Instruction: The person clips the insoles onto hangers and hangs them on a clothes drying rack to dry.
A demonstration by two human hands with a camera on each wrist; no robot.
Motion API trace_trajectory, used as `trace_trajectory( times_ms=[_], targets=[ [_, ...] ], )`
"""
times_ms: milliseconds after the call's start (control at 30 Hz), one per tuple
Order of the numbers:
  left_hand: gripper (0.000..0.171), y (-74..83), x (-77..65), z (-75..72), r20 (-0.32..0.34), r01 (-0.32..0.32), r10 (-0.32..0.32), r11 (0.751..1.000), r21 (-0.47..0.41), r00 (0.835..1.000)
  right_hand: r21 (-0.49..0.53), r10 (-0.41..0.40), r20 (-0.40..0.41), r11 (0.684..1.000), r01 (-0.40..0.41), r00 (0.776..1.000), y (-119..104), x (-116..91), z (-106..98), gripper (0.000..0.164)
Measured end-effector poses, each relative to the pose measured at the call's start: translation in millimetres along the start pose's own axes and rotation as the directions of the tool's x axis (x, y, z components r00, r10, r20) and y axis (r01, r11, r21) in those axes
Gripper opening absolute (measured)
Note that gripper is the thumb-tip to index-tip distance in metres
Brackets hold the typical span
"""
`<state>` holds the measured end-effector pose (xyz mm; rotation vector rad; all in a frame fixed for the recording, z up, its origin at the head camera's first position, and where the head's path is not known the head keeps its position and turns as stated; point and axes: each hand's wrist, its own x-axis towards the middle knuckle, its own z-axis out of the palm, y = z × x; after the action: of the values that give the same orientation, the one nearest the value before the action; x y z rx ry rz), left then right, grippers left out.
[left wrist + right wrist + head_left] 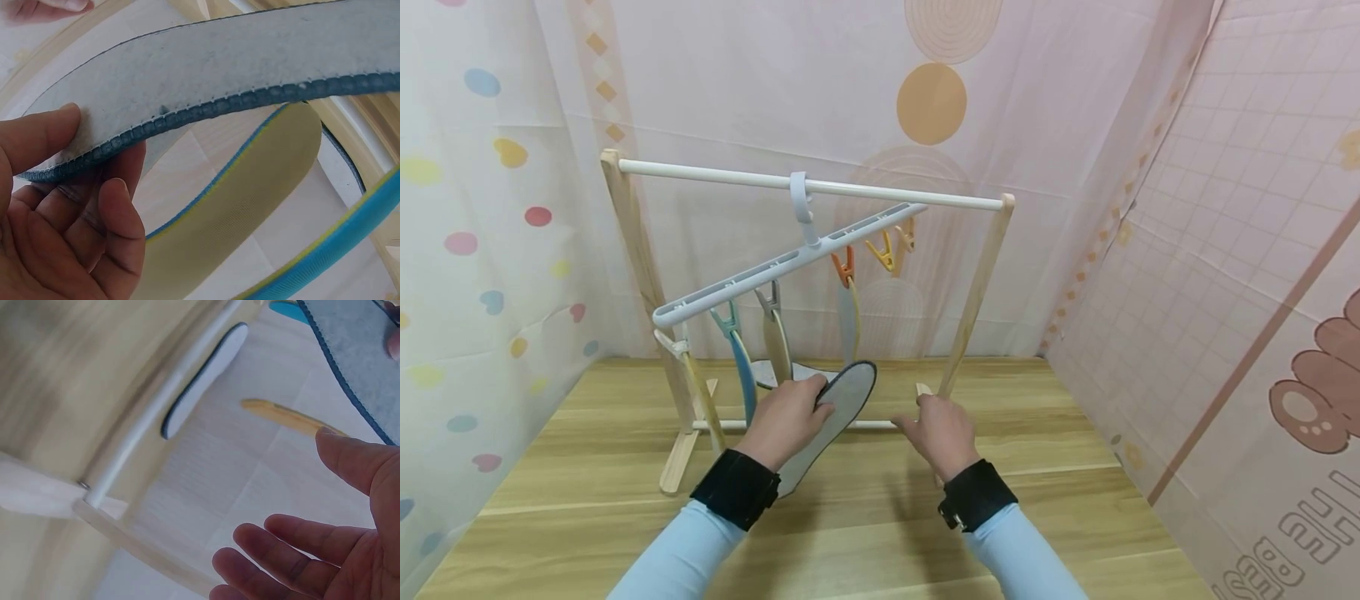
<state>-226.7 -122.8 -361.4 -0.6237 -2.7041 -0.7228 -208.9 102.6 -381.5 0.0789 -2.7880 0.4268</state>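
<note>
My left hand [788,419] pinches a grey insole [848,398] with a dark blue stitched edge. In the left wrist view, the thumb lies on the insole's grey face [206,65] and the fingers are curled under its edge. My right hand [942,429] holds nothing, its fingers loosely spread [275,544] near the rack's right leg. Above hangs a pale clip hanger [752,279]. Its teal clip [726,319] bears a blue insole [743,375], the grey clip [771,298] a tan one [777,346]. An orange clip [844,267] holds another insole [852,321].
A wooden rack with a white top bar [715,173] carries the hanger. At its left end a white clip [672,342] holds a yellowish insole [703,400]. A yellow clip [882,251] and a peach clip [906,237] hang bare. A second grey insole [206,378] lies behind the lower bar.
</note>
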Motion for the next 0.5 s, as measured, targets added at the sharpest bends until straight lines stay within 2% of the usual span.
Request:
trace_trajectory(
  times_ms=[300,500],
  targets=[
    [0.013,4.8,6.3,-1.6,0.003,0.012,-0.011,1.0,-0.025,1.0,-0.086,-0.058,-0.092,0.995,0.05,0.994,-0.8,13.4,-17.1,0.042],
    [0.008,9.4,11.6,-2.4,0.0,0.016,-0.016,0.999,-0.034,1.0,-0.104,-0.066,-0.102,0.993,0.055,0.993,-4.5,20.7,-29.1,0.042]
  ],
)
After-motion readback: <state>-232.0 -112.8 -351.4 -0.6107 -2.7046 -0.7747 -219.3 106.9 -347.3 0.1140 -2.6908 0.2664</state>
